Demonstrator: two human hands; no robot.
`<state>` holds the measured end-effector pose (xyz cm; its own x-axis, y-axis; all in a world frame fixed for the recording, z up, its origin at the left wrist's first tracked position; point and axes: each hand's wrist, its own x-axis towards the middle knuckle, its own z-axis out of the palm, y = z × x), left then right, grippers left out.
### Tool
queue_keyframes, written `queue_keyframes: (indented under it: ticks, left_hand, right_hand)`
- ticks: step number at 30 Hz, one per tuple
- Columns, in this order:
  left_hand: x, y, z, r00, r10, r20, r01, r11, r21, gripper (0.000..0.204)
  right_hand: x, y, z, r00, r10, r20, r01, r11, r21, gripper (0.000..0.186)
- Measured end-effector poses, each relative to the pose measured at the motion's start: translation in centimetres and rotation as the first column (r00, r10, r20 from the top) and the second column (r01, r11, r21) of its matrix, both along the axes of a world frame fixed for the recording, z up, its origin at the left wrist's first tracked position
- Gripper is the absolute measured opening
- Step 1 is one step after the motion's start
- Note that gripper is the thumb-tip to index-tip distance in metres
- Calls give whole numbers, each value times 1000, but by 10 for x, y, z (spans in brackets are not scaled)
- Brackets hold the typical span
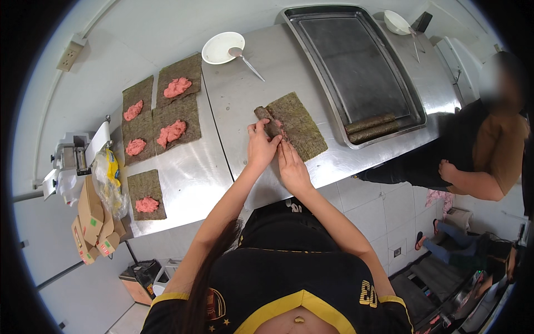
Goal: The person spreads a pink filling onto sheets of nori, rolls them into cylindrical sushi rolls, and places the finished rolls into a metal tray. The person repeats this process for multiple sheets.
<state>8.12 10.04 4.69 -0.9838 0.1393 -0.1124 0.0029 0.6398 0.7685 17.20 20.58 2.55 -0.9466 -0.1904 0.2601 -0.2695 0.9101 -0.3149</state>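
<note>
Head view: left grip (pixel 261 146) curls over the rolled edge of a dark green sheet (pixel 305 127), grasping it between fingers and thumb. Right grip (pixel 293 168) touches the edge with straightened fingers; cannot tell whether it grasps. Sheet lies on the desk (pixel 303 72), just beyond both grips. Left of them: five pink lumps (pixel 172 133) on sheets. Right: tray (pixel 356 61) containing dark rolls (pixel 371 132).

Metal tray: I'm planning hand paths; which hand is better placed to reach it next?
Probably the right hand: it lies nearer the metal tray than the left hand; both touch the seaweed roll.
</note>
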Motion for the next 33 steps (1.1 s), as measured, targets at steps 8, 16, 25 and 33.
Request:
queue_keyframes:
  ticks: [8,16,25,33]
  left_hand:
    - [3,-30,0,904,-352,-243,308,930,-201,45]
    - [-21,-41,-10,694,-615,-375,445,776,-448,48]
    - [-61,-43,-6,412,-842,-348,560,535,-632,45]
    - [-80,-33,4,348,-915,-205,660,395,-639,47]
  right_hand:
    - [2,-1,-3,998,-38,47,39,999,-10,49]
    - [0,-2,-2,993,-94,71,101,990,-101,53]
    - [-12,-5,14,970,-188,153,214,960,-180,53]
    - [-26,-1,12,961,-246,128,265,950,-162,30]
